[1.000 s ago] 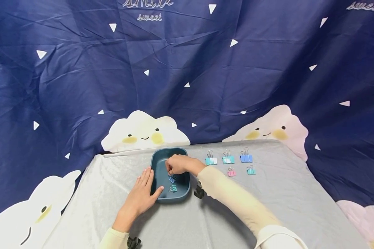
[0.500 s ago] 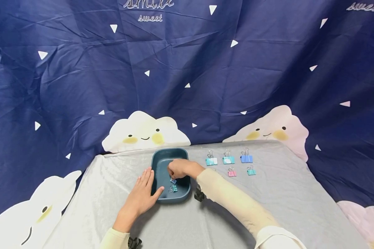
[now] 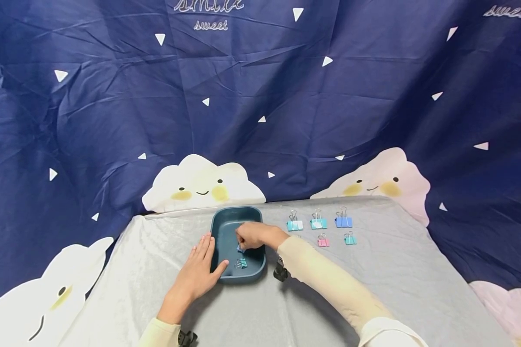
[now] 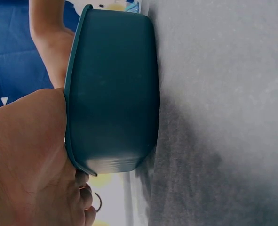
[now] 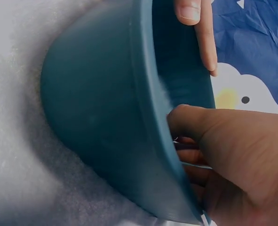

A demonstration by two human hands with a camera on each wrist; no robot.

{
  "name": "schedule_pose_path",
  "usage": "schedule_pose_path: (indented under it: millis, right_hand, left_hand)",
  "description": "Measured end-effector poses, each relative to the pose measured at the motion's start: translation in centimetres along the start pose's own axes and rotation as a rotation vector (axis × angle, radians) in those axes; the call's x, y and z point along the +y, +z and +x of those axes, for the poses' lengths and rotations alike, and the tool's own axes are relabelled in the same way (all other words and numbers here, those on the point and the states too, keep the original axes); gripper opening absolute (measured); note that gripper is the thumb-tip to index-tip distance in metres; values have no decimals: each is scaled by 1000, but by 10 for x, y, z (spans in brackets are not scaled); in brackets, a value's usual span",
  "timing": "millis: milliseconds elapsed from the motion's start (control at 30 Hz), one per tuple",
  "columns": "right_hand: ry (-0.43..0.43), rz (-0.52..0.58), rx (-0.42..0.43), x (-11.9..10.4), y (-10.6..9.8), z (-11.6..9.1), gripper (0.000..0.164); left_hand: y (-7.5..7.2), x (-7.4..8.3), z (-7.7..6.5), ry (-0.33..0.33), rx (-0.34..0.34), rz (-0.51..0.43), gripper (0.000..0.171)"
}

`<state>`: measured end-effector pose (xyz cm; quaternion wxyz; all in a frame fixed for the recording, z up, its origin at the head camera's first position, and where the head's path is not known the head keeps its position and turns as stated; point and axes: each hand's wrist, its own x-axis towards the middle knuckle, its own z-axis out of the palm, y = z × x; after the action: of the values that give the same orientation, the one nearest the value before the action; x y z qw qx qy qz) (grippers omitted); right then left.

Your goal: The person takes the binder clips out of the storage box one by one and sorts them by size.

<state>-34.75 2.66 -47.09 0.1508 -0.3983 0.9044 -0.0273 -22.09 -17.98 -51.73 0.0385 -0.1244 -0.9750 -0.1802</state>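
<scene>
A deep teal-blue plastic box (image 3: 227,278) stands on the grey cloth. My left hand (image 3: 198,267) rests along its left rim with straight fingers, the thumb over the near corner. Inside the box, my right hand (image 3: 257,235) reaches down with curled fingers and pinches a small blue binder clip (image 3: 240,249), largely covered by the fingertips. Closer to the near wall, a small teal binder clip (image 3: 242,263) lies on the box floor. The right wrist view shows the box's outer wall (image 5: 96,103) hiding the fingertips and the clip.
Right of the box, a back row holds two teal-and-white binder clips (image 3: 294,225) (image 3: 319,223) and a blue one (image 3: 343,221). In front lie a small pink clip (image 3: 323,242) and a small teal clip (image 3: 350,239). A patterned navy curtain (image 3: 260,86) hangs behind.
My right hand has moved slightly down and right within the box, onto the small blue binder clip, and its fingertips now cover most of it. The left hand stays on the rim.
</scene>
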Motion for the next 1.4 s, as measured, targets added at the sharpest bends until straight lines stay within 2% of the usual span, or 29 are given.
schedule_pose_path:
  millis: [200, 367, 500, 767, 1033, 1233, 1400]
  right_hand:
    - [-62, 49, 55, 3, 1, -2, 9]
    - [-72, 99, 94, 5, 1, -5, 13]
    - [-80, 136, 111, 6, 0, -9, 10]
    - [-125, 80, 145, 8, 2, -11, 5]
    - [-156, 110, 185, 10, 0, -18, 9]
    - [-207, 176, 230, 13, 0, -28, 14]
    - [-196, 266, 267, 17, -5, -39, 13]
  left_hand:
    - [-1, 2, -2, -5, -2, -7, 89]
    - [-1, 2, -2, -6, -3, -11, 90]
    - [0, 1, -1, -15, -16, -10, 90]
    - [2, 0, 0, -20, -23, -13, 91]
    - [-1, 3, -1, -19, -12, -2, 88]
    - [0, 3, -1, -24, -22, 2, 88]
    - [1, 2, -1, -19, -23, 8, 89]
